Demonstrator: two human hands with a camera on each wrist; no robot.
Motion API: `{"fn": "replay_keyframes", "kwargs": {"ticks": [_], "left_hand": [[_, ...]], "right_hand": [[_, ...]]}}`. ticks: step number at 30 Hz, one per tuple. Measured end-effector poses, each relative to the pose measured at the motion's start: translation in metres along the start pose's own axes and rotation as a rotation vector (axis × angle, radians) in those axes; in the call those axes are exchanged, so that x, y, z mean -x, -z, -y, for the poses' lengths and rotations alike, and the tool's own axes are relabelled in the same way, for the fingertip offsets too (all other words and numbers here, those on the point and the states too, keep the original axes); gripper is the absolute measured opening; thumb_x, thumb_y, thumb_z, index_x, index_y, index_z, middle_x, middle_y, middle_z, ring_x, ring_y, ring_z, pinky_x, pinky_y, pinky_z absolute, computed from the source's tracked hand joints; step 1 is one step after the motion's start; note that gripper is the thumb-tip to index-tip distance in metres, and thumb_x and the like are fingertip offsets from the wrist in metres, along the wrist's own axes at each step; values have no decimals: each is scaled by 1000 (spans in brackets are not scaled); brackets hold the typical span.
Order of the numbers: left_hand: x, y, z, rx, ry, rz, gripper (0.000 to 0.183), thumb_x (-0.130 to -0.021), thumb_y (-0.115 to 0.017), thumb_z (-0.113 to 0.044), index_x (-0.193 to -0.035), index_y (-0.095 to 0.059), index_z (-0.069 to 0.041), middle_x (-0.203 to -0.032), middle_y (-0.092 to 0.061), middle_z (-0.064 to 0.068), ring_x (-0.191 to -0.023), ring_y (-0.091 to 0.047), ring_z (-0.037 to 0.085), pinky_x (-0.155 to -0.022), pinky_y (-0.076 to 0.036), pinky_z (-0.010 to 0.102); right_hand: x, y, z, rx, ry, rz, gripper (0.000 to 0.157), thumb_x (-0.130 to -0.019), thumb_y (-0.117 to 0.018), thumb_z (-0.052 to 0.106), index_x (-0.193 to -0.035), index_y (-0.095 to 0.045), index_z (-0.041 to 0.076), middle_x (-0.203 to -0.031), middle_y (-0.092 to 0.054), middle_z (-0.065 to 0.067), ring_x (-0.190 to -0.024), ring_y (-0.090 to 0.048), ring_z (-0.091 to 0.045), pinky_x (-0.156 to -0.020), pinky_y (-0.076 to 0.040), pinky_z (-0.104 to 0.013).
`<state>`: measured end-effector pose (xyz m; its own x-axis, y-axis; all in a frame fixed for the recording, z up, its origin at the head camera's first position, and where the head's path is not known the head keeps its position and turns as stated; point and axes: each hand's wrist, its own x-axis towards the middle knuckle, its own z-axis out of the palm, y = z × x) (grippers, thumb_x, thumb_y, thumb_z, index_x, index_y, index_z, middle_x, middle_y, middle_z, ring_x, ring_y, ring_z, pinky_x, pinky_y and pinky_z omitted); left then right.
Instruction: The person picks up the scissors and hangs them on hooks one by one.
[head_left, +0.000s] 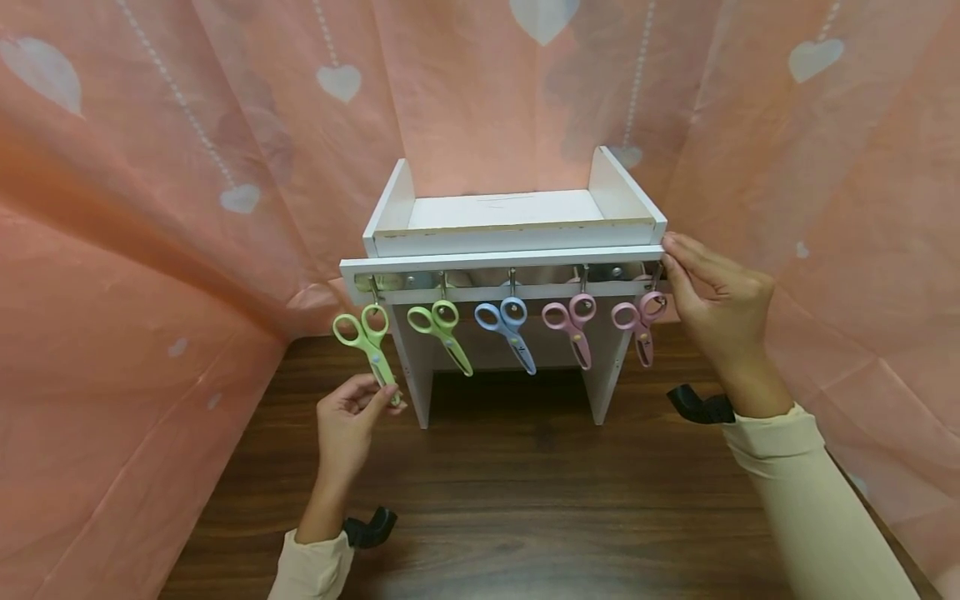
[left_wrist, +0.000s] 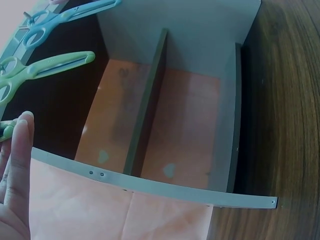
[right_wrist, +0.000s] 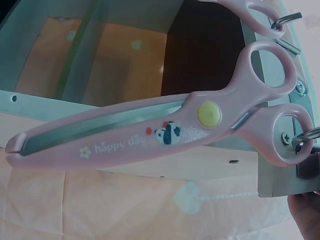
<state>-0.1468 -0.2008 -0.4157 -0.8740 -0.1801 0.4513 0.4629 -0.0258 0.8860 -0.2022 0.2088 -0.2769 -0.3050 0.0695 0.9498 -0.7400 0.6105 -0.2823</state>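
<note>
In the head view, my left hand (head_left: 347, 423) pinches the blade end of light-green scissors (head_left: 375, 357) between thumb and fingers; one handle ring is right at the leftmost hook (head_left: 374, 289). Beside them, second green scissors (head_left: 444, 333), blue scissors (head_left: 511, 331) and pink scissors (head_left: 577, 336) hang from hooks on a white rail (head_left: 480, 294). More pink scissors (right_wrist: 125, 150), printed "happy day", hang at the right end, a hook through one ring in the right wrist view. My right hand (head_left: 723, 300) grips the rail's right end with thumb and fingers.
Behind the rail stands a white wooden shelf unit (head_left: 626, 187) with a raised tray-like top and side panels. It rests on a dark wood-grain surface (head_left: 517, 500). Pink cloth (head_left: 487, 108) with white hearts hangs behind and at both sides.
</note>
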Motion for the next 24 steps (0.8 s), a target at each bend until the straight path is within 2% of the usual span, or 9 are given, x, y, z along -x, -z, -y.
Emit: {"fn": "replay_keyframes", "kwargs": {"ticks": [12,18,24], "left_hand": [[-6,-2,6,30,50,41,20,-93,-72,0,-106,-68,15,-83,-75,14,-71,-75,20,-69,-62,36],[-8,-4,8,48,79,48,25,-94,-71,-2,-109,-65,17,-88,-74,22,-76,-75,21,-71,-62,37],[-9,-7,8,64,100,50,20,-95,-71,-3,-107,-68,12,-89,-72,26,-77,-75,22,-71,-62,38]], "right_hand": [[0,-1,1,-18,-14,-15,26,-80,-76,-15,-102,-78,-3,-104,-74,-20,-99,-74,-30,-93,-54,-23],[0,-2,0,-19,-16,-19,26,-79,-76,-16,-102,-78,-4,-104,-74,-19,-98,-74,-32,-93,-54,-23],[2,-2,-6,-1,-15,-17,25,-80,-77,-14,-103,-78,-3,-106,-74,-16,-102,-73,-21,-93,-54,-21]]}}
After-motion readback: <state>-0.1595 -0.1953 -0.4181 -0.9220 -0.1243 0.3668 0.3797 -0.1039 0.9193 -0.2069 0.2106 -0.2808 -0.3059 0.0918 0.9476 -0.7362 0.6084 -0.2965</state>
